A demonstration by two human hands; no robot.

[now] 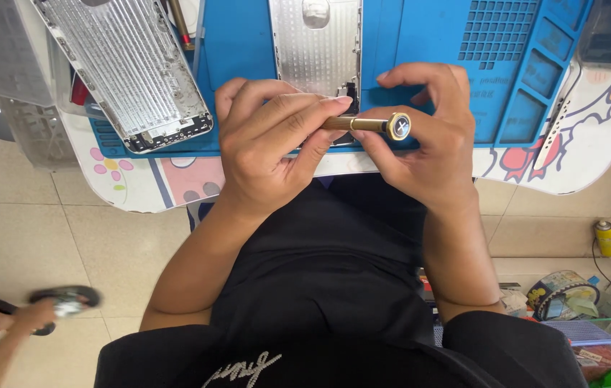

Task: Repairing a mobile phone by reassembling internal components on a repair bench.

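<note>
- Gripping a brass screwdriver (363,123) over the surface's near edge, the left hand (269,144) pinches its shaft and the right hand (420,136) curls around its capped end.
- Judging progress: 2 bare metal phone housings (129,68) lie on the blue mat (237,43), apparently already stripped; the driver touches neither.

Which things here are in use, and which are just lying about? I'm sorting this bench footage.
In use: left hand and right hand holding the gold screwdriver; metal phone housing; blue mat.
Lying about: second phone housing; yellow can; tape roll.
</note>
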